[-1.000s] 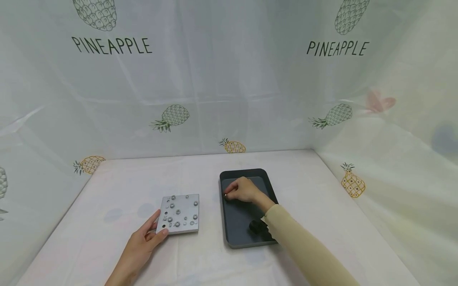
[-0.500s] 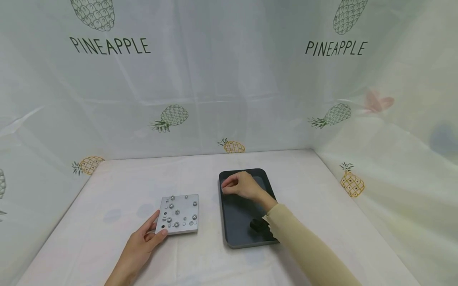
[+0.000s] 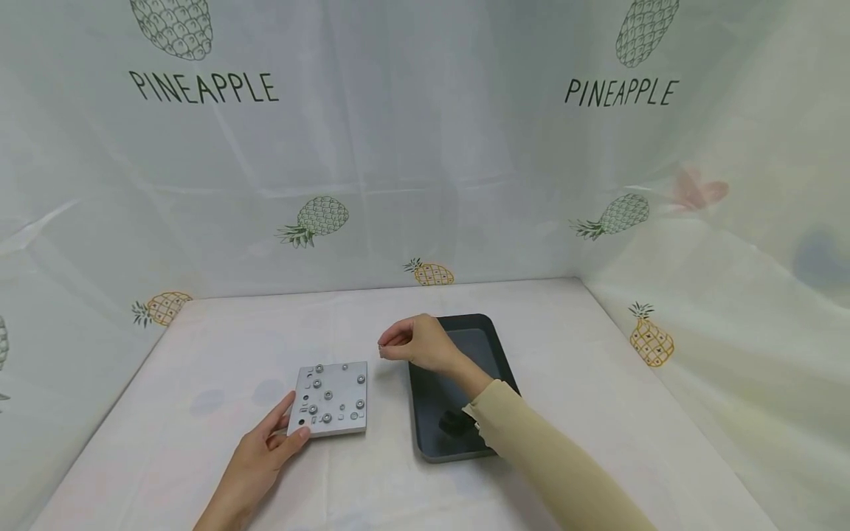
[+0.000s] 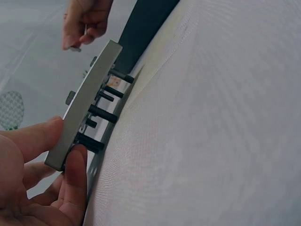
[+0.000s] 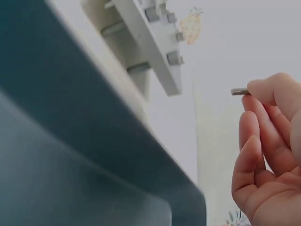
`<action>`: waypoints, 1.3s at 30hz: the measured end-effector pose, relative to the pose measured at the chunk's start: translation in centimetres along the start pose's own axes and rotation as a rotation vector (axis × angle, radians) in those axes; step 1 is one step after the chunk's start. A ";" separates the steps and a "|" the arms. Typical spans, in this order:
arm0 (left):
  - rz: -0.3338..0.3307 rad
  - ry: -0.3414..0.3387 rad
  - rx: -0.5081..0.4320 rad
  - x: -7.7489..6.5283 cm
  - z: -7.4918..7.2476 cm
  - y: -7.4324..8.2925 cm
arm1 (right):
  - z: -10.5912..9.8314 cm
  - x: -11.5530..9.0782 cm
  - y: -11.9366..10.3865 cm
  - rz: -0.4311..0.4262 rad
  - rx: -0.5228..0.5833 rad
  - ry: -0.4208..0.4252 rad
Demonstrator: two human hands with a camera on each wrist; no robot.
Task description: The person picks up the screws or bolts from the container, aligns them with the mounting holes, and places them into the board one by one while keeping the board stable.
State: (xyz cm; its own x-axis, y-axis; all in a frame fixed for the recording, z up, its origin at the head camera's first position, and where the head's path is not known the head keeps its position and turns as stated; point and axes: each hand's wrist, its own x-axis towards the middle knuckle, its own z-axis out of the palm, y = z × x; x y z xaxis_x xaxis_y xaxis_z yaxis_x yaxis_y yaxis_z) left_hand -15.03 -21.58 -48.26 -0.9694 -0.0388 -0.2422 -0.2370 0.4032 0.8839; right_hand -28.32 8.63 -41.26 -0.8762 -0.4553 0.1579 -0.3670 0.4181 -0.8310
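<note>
My left hand (image 3: 255, 453) grips the lower left corner of a square silver metal plate (image 3: 341, 383), its thumb on top and fingers beneath. Socket-head screws (image 3: 328, 395) stand in the plate's top; in the left wrist view their dark threaded shanks (image 4: 102, 113) stick out below. Several dark holes show along the plate's left side. Past the plate's upper right corner, my right hand (image 3: 428, 345) hangs in the air, pinching a short, thin metal pin (image 5: 239, 92) between thumb and index finger. Whether the pin has a head or thread cannot be made out.
A dark grey rectangular tray (image 3: 432, 420) lies right of the plate, partly under the right forearm. A black device (image 3: 454, 422) sits at the right wrist. The table bears a white cloth (image 3: 219, 354), and pineapple-printed sheets (image 3: 425, 184) hang behind and at the sides.
My right hand has lifted from the tray's left side and moved left past its rim, carrying the small pin toward the plate. The left hand and plate have stayed in place.
</note>
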 end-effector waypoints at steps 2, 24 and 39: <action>-0.002 -0.003 0.003 0.0 0.0 0.0 | 0.5 0.2 -0.4 -0.006 0.006 -0.003; 0.008 0.000 0.032 0.2 0.0 -0.1 | 6.7 3.4 -3.5 0.019 0.020 -0.016; 0.020 -0.017 0.031 0.0 -0.4 0.1 | 10.1 5.2 -3.5 0.047 -0.030 -0.043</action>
State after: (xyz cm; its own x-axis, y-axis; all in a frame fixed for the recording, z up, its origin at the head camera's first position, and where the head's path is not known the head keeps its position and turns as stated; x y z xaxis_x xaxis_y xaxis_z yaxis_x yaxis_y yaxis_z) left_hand -15.10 -21.85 -47.99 -0.9727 -0.0147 -0.2317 -0.2152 0.4317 0.8760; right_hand -28.48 -3.17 -42.95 -0.8787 -0.4677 0.0950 -0.3353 0.4633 -0.8203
